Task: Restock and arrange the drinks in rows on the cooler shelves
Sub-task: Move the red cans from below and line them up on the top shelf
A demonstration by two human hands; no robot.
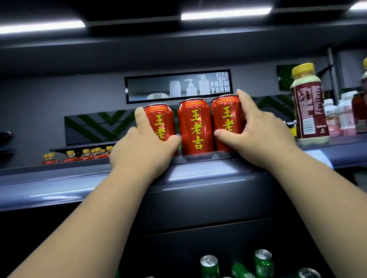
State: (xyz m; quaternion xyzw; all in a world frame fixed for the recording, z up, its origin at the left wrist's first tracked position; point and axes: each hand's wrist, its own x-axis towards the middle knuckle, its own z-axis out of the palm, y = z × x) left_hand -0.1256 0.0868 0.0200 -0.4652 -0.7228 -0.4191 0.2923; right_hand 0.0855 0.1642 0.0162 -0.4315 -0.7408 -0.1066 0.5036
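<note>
Three red cans with yellow characters stand upright in a tight row at the front edge of the dark top shelf (pixel 46 186). My left hand (pixel 142 148) wraps the left can (pixel 163 120), thumb across its front. The middle can (pixel 196 126) stands free between my hands. My right hand (pixel 254 128) grips the right can (pixel 225 115), fingers over its right side and thumb low on its front. Both forearms reach up from the bottom corners.
Tall brown bottles with yellow caps (pixel 308 104) and small pink and white bottles (pixel 342 114) stand to the right on the same shelf. Several green cans (pixel 210 270) sit on a lower shelf, one tilted. Yellow-capped bottles (pixel 83 153) line a far counter.
</note>
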